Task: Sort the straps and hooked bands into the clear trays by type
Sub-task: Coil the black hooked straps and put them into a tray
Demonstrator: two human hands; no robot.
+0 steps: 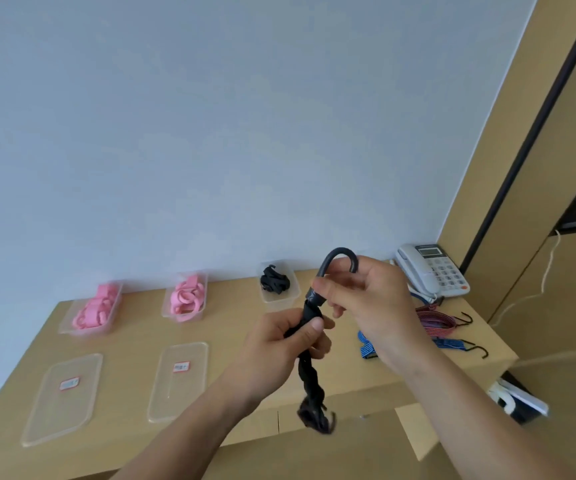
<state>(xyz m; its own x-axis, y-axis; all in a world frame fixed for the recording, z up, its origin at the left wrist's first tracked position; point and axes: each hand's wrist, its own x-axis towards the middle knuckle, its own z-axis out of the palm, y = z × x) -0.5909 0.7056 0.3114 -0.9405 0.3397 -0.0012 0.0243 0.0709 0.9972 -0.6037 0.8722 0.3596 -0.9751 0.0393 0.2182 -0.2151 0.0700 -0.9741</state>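
Two hands hold the twisted black hooked band (pixel 309 372) above the table (pixel 134 327): the left hand (pixel 290 344) wraps its cord, the right hand (pixel 369 303) pinches below the top hook (pixel 340 254). Its wound cord may spring loose, and the dangling lower hook (pixel 328 420) could snag short of the tray of black bands (pixel 279 301).

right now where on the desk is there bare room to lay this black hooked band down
Bare wood lies between the right pink-strap tray and the black-bundle tray, running forward beside the right lid. A narrower strip runs between that pink tray and the lid. The desk's right end is crowded: red band, blue band, phone.
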